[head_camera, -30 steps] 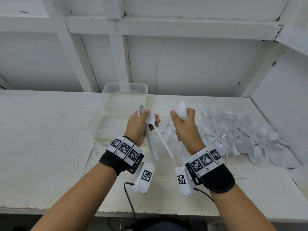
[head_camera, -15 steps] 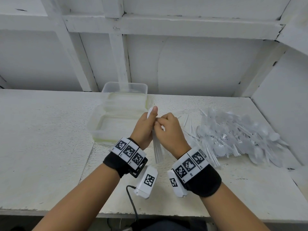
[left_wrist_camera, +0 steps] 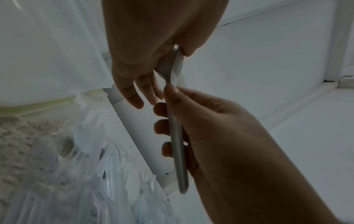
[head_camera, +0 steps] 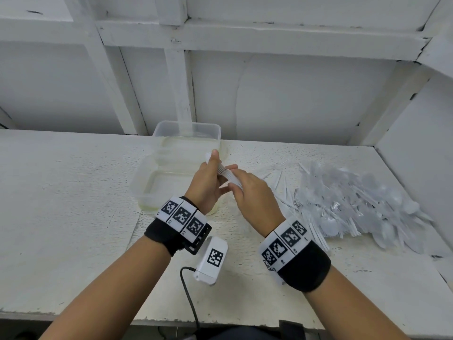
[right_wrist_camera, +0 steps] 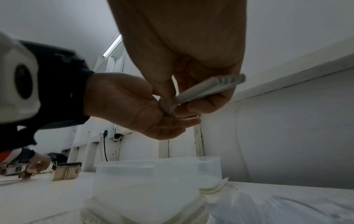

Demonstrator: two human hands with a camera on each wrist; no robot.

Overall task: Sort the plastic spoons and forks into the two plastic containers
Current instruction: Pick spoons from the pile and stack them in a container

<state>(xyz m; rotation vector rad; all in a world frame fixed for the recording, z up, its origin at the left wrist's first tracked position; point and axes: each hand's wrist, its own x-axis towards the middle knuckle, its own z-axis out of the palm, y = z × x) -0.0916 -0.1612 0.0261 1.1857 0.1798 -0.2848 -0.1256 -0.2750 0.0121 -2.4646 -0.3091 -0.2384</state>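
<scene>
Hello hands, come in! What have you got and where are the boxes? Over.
Both hands gripping one spoon stack. Containers just beyond, nothing in them. Cutlery pile waits to the right. Nothing blocking.

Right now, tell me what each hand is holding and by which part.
Both hold one nested stack of white plastic spoons: left hand grips the bowl end, right hand grips the handles.

The right hand [head_camera: 247, 192] hides most of the stacked spoons [head_camera: 226, 174]; their number cannot be told. The pile [head_camera: 355, 204] on the desk [head_camera: 73, 192] is blurred.
</scene>
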